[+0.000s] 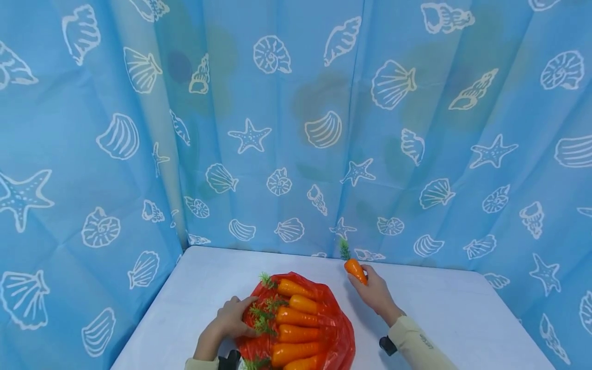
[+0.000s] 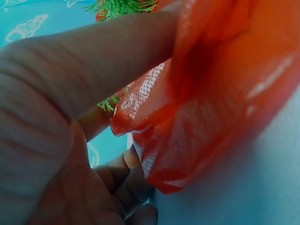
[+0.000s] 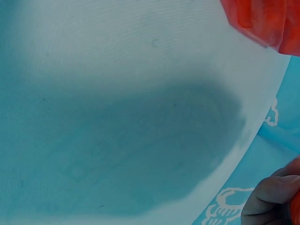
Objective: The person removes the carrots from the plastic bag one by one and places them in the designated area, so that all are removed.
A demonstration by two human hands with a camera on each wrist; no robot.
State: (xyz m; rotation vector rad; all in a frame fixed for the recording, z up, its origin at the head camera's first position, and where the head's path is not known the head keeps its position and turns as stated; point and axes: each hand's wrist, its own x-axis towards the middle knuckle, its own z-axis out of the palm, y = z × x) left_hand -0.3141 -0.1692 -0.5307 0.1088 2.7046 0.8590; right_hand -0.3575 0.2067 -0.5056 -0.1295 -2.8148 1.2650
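Observation:
An orange carrot [image 1: 355, 271] with a green leafy top is gripped in my right hand [image 1: 374, 293], raised over the back part of the table. At the edge of the right wrist view only some fingers [image 3: 272, 194] of that hand show, curled by a sliver of orange. My left hand [image 1: 228, 319] holds the left edge of a red plastic bag [image 1: 339, 329], thumb on one side and fingers on the other in the left wrist view. Several more carrots [image 1: 298, 334] lie side by side in the bag, leafy tops toward the left hand.
The white table [image 1: 439, 308] carries the bag near its front middle. Behind and beside it hangs a blue curtain [image 1: 287, 128] printed with white shells and starfish. Dark straps [image 1: 387, 345] sit at both wrists.

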